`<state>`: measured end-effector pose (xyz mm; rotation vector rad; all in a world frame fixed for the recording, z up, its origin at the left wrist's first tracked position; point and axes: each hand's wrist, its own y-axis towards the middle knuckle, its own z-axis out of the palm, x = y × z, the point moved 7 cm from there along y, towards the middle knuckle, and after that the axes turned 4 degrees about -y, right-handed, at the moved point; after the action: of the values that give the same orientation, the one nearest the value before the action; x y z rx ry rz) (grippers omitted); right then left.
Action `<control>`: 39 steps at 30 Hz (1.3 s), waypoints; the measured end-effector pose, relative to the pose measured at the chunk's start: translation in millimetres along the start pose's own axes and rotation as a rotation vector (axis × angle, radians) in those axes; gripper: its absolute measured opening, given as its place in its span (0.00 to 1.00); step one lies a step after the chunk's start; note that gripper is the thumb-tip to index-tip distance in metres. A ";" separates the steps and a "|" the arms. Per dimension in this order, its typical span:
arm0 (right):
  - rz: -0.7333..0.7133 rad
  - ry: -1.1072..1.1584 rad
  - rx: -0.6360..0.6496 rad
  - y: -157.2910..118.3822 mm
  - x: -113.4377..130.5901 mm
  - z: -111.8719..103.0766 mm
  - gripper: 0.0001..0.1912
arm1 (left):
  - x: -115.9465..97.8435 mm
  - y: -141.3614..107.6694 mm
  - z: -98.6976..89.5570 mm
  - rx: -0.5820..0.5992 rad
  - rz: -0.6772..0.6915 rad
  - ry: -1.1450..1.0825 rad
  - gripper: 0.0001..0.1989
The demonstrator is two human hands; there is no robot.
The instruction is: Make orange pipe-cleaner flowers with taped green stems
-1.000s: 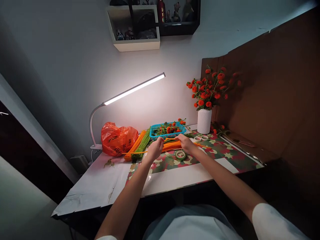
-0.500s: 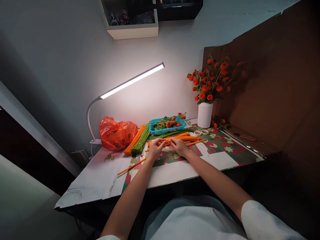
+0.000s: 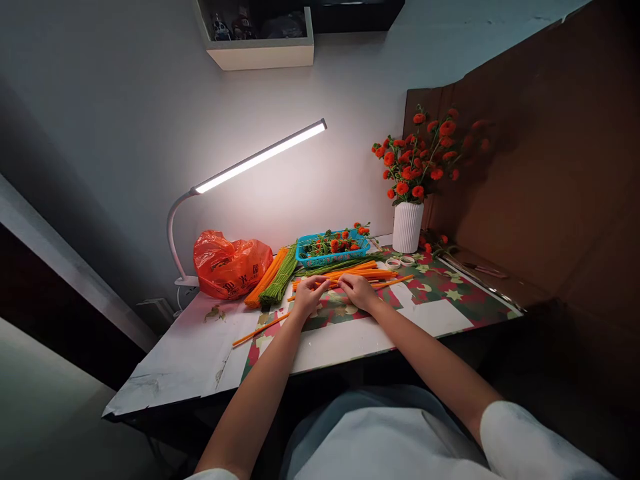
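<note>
My left hand (image 3: 309,295) is closed in a pinch in front of a pile of orange pipe cleaners (image 3: 367,268). Close by on the right, my right hand (image 3: 357,292) also pinches, its fingertips pointing toward the left ones. A short bit of orange pipe cleaner (image 3: 334,283) shows between the two sets of fingertips; the fingers hide most of it. One loose orange pipe cleaner (image 3: 257,331) slants out across the table to the left of my left wrist. Another end (image 3: 397,282) sticks out to the right of my right hand.
Behind the hands are a blue basket (image 3: 305,260) of orange flowers, bundled green pipe cleaners (image 3: 281,277), tape rolls (image 3: 393,263) and a white vase (image 3: 407,228) of flowers. An orange plastic bag (image 3: 230,267) sits left, beneath a lit lamp (image 3: 260,157). Cardboard (image 3: 540,160) walls the right side.
The view has shifted slightly. The orange piece that bridged my fingertips is less visible now, and the fingers have moved a little; both hands stay close together at the same spot.
</note>
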<state>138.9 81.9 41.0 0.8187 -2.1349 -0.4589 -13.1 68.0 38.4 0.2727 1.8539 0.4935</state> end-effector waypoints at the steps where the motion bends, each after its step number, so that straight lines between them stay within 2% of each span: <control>1: -0.002 -0.003 0.004 -0.1 0.6 -0.1 0.13 | -0.2 0.2 0.0 0.000 0.005 -0.001 0.16; 6: -0.007 0.045 0.035 -0.2 1.5 0.7 0.12 | -5.1 -0.4 1.5 0.011 0.057 0.039 0.16; 13: 0.048 0.250 0.082 1.2 -0.6 5.5 0.12 | -8.8 -3.7 6.0 0.055 0.107 0.104 0.15; 23: 0.091 0.379 0.064 1.7 -1.7 4.2 0.11 | -7.3 -3.0 4.0 0.018 0.066 0.035 0.17; 31: 0.122 0.441 0.208 3.9 -6.1 13.2 0.16 | -10.6 -5.2 11.6 0.143 0.116 0.056 0.14; 39: 0.129 0.458 0.282 2.7 -10.7 18.6 0.15 | -21.5 -7.6 11.3 0.204 0.213 0.199 0.11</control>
<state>128.5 92.2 25.1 0.8398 -1.8249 0.0982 5.0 54.5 49.9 0.5810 2.0848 0.4911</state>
